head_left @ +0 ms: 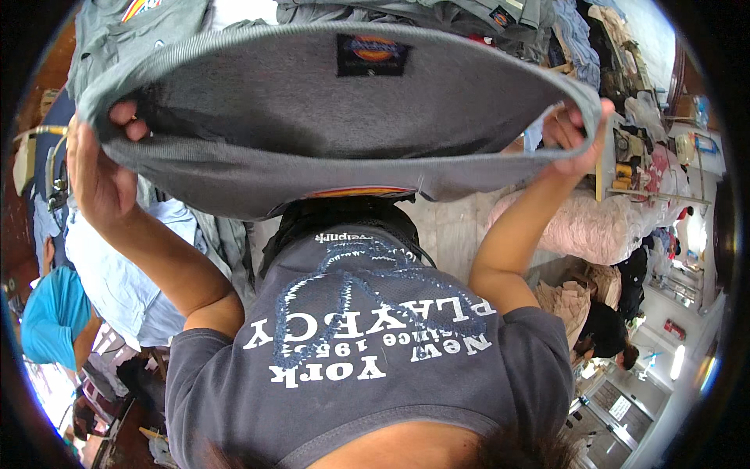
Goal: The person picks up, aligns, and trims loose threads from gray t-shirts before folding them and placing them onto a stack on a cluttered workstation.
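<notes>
A grey T-shirt (359,168) is held up in front of me, its ribbed neckline stretched sideways into a wide oval. Inside the back of the neck shows a dark label (372,55); part of a red and yellow print is seen on the front. My left hand (101,176) grips the left end of the opening, fingertips inside and the rest of the hand outside. At the right end my right hand (576,144) does the same, fingers curled over the ribbed edge. Both hands are closed on the cloth, at about the same height.
Grey garments (469,17) lie beyond the shirt. Light blue cloth (125,266) is heaped at left, near a person in turquoise (55,316). A pink plastic-wrapped roll (570,223) lies at right, with another person in black (603,328) beyond.
</notes>
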Demonstrator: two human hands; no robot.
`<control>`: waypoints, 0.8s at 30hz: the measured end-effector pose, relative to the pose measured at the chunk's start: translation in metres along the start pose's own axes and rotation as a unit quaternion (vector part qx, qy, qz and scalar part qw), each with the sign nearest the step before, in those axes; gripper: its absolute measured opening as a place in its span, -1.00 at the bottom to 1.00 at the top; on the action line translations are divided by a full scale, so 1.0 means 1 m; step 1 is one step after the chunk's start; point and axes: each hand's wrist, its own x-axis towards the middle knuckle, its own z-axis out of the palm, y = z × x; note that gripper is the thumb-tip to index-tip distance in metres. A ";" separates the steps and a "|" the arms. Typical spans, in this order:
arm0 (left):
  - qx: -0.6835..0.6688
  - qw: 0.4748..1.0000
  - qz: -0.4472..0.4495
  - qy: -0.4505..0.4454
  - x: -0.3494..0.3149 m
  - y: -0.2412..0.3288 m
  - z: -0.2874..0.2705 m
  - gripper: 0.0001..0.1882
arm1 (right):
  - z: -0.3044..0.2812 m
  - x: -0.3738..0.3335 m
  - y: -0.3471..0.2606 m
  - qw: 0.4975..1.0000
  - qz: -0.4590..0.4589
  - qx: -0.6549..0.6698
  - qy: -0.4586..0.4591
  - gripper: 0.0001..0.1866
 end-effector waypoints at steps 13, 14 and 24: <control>0.263 0.884 -0.222 0.316 0.029 -0.226 -0.087 -0.55 | -0.137 0.099 0.184 0.941 0.252 0.027 0.225 -0.69; 0.399 0.849 -0.163 0.305 0.022 -0.235 -0.093 -0.64 | -0.136 0.099 0.187 0.936 0.255 0.012 0.241 -0.70; 0.518 0.836 0.055 -0.169 -0.010 -0.256 0.067 -0.74 | -0.065 0.036 0.204 0.759 -0.113 -0.641 0.020 -0.85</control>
